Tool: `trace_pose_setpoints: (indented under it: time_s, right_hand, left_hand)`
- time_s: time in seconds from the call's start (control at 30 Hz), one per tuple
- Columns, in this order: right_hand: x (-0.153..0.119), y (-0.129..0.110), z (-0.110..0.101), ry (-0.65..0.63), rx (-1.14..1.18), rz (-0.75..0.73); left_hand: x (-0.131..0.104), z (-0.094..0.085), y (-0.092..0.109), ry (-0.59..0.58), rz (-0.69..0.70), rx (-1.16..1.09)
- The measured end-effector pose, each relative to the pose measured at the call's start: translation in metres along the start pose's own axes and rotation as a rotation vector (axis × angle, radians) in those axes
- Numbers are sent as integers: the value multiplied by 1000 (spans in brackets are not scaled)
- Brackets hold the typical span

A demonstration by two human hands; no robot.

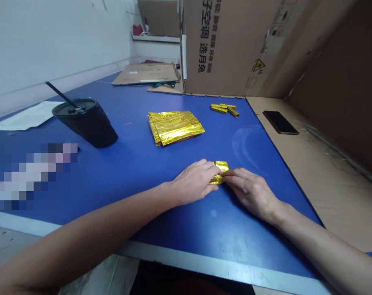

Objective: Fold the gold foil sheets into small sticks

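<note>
A small piece of gold foil paper [222, 167] lies on the blue table between my hands. My left hand [198, 182] covers its left part, fingers together and closed on it. From the right, my right hand [250, 189] pinches the foil's right edge with its fingertips. Part of the foil is hidden under the fingers. Beyond my hands lies a stack of flat gold foil sheets [180, 127]. Several narrow folded gold strips [224, 109] sit farther back on the right.
A black tumbler [94, 125] with a straw stands at the left, beside white paper [26, 116]. Flat cardboard [147, 74] lies at the back. A phone [280, 122] rests on cardboard at the right. A large cardboard panel [235, 49] rises behind the table [137, 164].
</note>
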State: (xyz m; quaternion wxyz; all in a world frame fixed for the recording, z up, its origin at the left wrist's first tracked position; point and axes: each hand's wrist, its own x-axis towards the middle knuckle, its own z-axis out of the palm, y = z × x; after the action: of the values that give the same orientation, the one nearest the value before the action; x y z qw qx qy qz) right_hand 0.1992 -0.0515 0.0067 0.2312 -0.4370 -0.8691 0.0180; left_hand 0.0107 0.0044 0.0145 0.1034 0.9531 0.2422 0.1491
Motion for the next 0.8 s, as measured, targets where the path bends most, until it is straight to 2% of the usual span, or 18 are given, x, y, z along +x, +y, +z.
trace_pose_setpoints:
  time_s: [0.3, 0.47, 0.67, 0.8]
  right_hand:
    - [2, -2, 0, 5, 44, 104]
    - [1, -5, 1, 48, 12, 143]
    - [2, -8, -4, -39, -125, 73]
    - [2, -6, -3, -34, -100, 33]
  left_hand:
    - [-3, 0, 1, -27, 107, 155]
    - [-6, 1, 3, -23, 65, 186]
    - [-7, 6, 2, -28, 90, 217]
    - [-6, 4, 1, 13, 84, 146]
